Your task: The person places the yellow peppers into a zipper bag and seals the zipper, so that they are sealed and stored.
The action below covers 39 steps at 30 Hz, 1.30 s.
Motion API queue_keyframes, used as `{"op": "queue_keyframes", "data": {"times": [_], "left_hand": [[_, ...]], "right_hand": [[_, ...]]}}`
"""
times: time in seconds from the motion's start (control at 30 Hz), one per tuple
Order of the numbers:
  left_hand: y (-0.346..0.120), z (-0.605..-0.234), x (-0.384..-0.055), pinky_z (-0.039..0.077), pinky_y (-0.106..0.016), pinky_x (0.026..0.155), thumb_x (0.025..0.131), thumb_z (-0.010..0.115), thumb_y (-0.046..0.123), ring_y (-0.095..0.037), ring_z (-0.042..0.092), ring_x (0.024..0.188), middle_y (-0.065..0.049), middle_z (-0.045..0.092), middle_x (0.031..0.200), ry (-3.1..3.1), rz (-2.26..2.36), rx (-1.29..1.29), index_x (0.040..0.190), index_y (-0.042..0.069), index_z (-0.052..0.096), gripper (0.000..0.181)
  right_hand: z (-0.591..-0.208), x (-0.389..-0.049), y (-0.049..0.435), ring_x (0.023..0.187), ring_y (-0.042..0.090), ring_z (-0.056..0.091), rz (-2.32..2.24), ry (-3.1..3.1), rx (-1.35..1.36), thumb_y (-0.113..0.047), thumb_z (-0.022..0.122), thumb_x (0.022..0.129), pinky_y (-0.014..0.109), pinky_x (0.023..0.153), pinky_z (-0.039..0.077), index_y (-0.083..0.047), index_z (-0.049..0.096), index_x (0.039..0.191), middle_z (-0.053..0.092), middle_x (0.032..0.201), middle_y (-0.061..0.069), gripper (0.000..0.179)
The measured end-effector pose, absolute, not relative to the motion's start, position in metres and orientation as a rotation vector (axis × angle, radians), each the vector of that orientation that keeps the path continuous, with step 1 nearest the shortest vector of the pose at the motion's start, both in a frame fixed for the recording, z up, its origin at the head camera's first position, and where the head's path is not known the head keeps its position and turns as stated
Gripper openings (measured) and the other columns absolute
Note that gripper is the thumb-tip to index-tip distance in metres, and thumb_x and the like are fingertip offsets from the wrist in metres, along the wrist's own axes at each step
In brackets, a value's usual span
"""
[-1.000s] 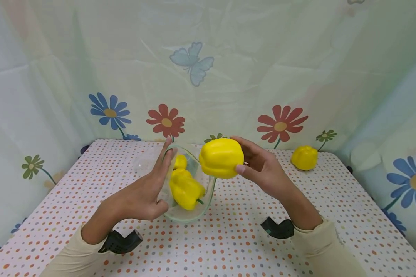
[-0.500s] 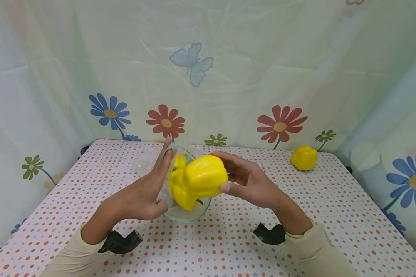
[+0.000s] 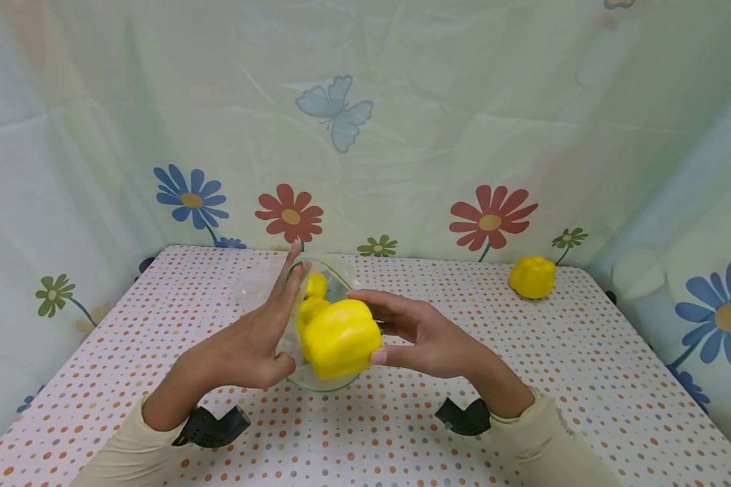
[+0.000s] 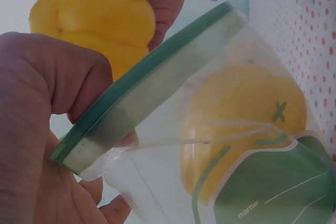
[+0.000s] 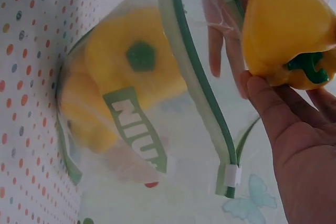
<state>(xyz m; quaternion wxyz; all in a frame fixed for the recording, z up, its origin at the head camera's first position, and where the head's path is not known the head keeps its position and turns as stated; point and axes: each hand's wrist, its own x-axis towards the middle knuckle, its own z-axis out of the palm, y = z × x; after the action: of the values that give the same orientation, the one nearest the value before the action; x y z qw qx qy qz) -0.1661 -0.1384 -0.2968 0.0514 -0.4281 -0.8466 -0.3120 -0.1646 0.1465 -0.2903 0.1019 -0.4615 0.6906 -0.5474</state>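
Note:
My left hand holds the near-left edge of a clear zip bag with a green zip strip, its mouth spread wide. In the left wrist view a bent finger crosses that strip. Yellow bell peppers are inside the bag, seen through the plastic. My right hand grips another yellow bell pepper between thumb and fingers, the green stem turned toward the palm. From the head view this pepper overlaps the bag's mouth and hides most of the peppers within.
One more yellow bell pepper stands at the table's back right. A dotted cloth covers the table. Behind hangs a curtain printed with flowers and a butterfly. Both wrists carry black camera mounts.
My right hand has brought its bell pepper left and down, from beside the bag's far right to over its mouth. The left hand and the bag stay put.

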Motion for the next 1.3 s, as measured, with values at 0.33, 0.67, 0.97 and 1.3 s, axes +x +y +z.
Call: {"op": "queue_keyframes", "data": {"times": [0.33, 0.67, 0.97, 1.3], "left_hand": [[-0.137, -0.296, -0.166, 0.04, -0.046, 0.103, 0.064, 0.061, -0.001, -0.026, 0.012, 0.146, 0.0, -0.031, 0.156, -2.615, -0.953, -1.297, 0.152, 0.014, -0.021, 0.122], [-0.138, -0.296, -0.167, 0.042, -0.043, 0.101, 0.067, 0.062, -0.002, -0.026, 0.013, 0.146, -0.002, -0.031, 0.156, -2.583, -0.911, -1.304, 0.153, 0.01, -0.018, 0.118], [-0.136, -0.295, -0.164, 0.045, -0.037, 0.098, 0.065, 0.061, -0.006, -0.028, 0.017, 0.145, -0.001, -0.031, 0.156, -2.61, -0.916, -1.303, 0.153, 0.01, -0.017, 0.119], [-0.137, -0.294, -0.16, 0.051, -0.028, 0.085, 0.065, 0.059, -0.001, -0.021, 0.032, 0.136, 0.003, -0.03, 0.157, -2.643, -0.95, -1.293, 0.154, 0.017, -0.016, 0.119]], "right_hand": [[-0.302, -0.165, 0.135, 0.134, 0.021, 0.041, -1.546, 2.09, -1.253, -0.007, 0.062, 0.093, 0.037, 0.107, 0.036, -0.01, 0.032, 0.151, 0.04, 0.15, 0.003, 0.066], [-0.307, -0.166, 0.127, 0.135, 0.021, 0.039, -1.59, 2.085, -1.254, -0.003, 0.06, 0.094, 0.042, 0.106, 0.035, -0.008, 0.03, 0.152, 0.034, 0.153, 0.004, 0.065], [-0.308, -0.17, 0.126, 0.13, 0.022, 0.045, -1.637, 2.193, -1.234, -0.004, 0.062, 0.092, 0.036, 0.105, 0.037, -0.007, 0.03, 0.152, 0.039, 0.149, 0.002, 0.068], [-0.31, -0.171, 0.124, 0.133, 0.02, 0.043, -1.633, 2.289, -1.196, -0.005, 0.063, 0.092, 0.035, 0.107, 0.035, -0.006, 0.029, 0.152, 0.037, 0.151, 0.003, 0.068]]}}
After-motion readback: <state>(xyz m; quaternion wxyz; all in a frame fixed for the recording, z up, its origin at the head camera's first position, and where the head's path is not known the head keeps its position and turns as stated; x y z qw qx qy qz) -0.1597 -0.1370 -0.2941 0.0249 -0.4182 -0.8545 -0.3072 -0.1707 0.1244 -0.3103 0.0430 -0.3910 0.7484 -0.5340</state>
